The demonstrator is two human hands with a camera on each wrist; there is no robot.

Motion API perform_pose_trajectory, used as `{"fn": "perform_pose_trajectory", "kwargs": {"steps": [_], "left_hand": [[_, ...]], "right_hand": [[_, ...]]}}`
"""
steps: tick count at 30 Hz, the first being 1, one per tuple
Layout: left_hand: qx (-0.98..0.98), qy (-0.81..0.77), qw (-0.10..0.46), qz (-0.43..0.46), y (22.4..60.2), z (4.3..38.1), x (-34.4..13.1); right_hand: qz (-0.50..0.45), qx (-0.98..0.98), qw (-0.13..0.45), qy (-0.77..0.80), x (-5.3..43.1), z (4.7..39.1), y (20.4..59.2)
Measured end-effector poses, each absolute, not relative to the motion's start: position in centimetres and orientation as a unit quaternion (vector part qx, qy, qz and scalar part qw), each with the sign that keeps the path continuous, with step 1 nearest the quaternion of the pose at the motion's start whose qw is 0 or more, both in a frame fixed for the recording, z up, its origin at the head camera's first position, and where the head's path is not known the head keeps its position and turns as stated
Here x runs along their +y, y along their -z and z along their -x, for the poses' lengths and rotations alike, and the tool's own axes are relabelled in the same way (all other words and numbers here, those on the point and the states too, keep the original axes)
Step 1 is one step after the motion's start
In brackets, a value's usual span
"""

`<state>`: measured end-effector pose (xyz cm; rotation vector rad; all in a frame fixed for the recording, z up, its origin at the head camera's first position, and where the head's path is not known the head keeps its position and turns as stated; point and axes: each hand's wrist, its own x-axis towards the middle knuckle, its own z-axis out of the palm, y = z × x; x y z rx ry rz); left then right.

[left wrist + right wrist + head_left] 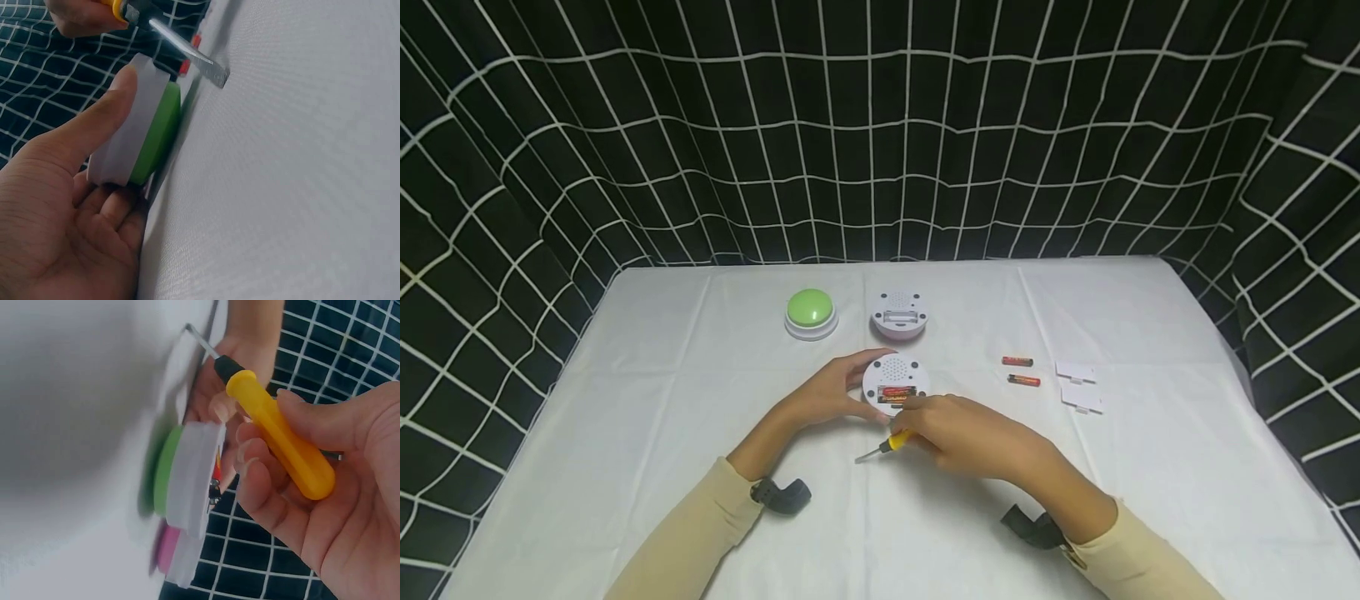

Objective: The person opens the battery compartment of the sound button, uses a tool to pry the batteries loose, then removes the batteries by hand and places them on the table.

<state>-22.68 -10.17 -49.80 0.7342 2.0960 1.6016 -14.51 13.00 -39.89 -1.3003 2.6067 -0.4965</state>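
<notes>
A round white push-button buzzer (895,367) lies upside down, its green dome (156,134) facing the table. Batteries (897,391) sit in its uncovered compartment. My left hand (831,392) grips the buzzer's side, thumb on the near edge and fingers around the far side. My right hand (970,437) holds a screwdriver (275,428) by its yellow handle, fingers curled along it. The metal tip (212,70) points left, away from the buzzer and close to the tablecloth. The right fingertips are beside the battery compartment; whether they touch it, I cannot tell.
Behind the buzzer lies a second upturned one (900,315) with a pink dome and a vacant compartment. A green-domed buzzer (810,312) stands upright to its left. Rightward are two loose batteries (1017,362) and two white covers (1081,398). Black netted cloth (880,133) rises behind the table.
</notes>
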Motion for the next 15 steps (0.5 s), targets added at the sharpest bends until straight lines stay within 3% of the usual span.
{"fn": "perform_pose_trajectory", "kwargs": {"steps": [15], "left_hand": [[0.749, -0.578, 0.199, -0.255, 49.69, 22.6, -10.05]], "right_hand": [[0.444, 0.89, 0.081, 0.073, 12.43, 14.48, 40.96]]}}
